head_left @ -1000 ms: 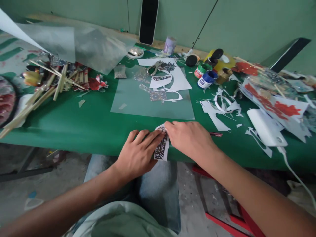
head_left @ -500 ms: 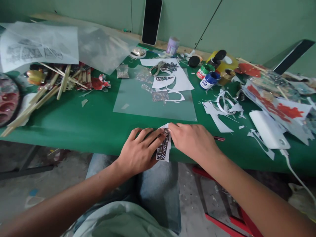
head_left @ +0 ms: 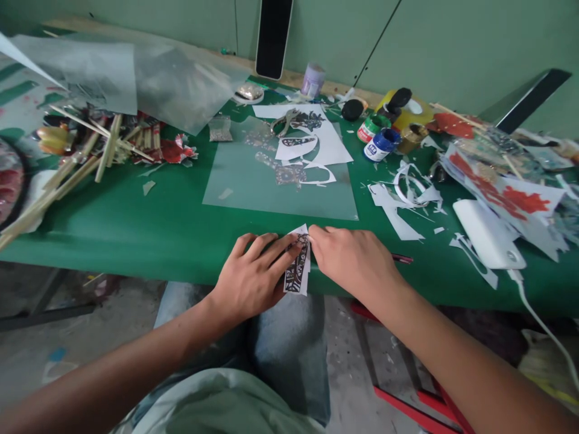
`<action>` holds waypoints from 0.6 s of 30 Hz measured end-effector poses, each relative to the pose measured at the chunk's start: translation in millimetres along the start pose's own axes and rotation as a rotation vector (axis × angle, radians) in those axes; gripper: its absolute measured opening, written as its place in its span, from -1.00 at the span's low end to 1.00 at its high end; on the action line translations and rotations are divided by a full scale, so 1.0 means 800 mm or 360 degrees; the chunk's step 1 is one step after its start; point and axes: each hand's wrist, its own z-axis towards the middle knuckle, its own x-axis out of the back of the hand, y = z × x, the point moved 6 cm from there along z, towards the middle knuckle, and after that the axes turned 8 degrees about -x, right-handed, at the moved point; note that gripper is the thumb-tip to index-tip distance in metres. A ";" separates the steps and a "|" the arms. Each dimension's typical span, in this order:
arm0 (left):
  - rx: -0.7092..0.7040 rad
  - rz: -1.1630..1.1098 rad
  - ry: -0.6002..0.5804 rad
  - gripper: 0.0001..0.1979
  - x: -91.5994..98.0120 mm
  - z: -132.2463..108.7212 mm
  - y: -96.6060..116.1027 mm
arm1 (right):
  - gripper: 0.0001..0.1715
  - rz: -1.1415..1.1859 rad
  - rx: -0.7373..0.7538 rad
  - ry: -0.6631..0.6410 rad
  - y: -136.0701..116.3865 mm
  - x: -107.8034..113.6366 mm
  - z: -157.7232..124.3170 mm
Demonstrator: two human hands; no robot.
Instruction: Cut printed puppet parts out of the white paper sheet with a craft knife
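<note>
A narrow paper strip (head_left: 297, 271) with a black printed pattern lies at the table's front edge, its lower end reaching over the edge. My left hand (head_left: 253, 271) rests on its left side, fingers spread across the upper part. At the strip's upper right edge my right hand (head_left: 350, 256) is closed, thumb and fingers pressed together; what it holds, if anything, is hidden. Beyond the hands lies a translucent sheet (head_left: 271, 202) with patterned cut pieces, white paper (head_left: 337, 147) and pliers (head_left: 284, 122) on it.
Wooden sticks (head_left: 75, 178) and a paint palette (head_left: 11, 184) are at the left. Paint jars (head_left: 381, 144), paper scraps (head_left: 398, 214) and a white device (head_left: 488, 235) with a cable stand or lie at the right. A phone (head_left: 274, 39) leans on the wall.
The view has shifted slightly. At the far left, the printed sheet's edge has lifted and curled, showing more behind it. Both hands keep nearly the same place on the strip.
</note>
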 end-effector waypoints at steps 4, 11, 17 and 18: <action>-0.0010 0.0015 0.0007 -0.60 0.000 -0.001 0.003 | -0.71 0.0006 -0.0037 -0.0098 0.001 0.001 -0.001; 0.0024 0.0083 0.0021 -0.65 -0.005 0.006 0.018 | -0.72 0.0001 0.0019 -0.0133 0.002 0.007 0.004; -0.0008 0.0019 -0.0001 -0.64 -0.005 0.011 0.014 | -0.69 0.0026 0.0082 -0.0019 0.006 0.001 0.001; -0.0005 0.0023 0.0005 -0.64 -0.005 0.010 0.013 | -0.68 0.0031 0.0088 -0.0004 0.006 0.000 0.000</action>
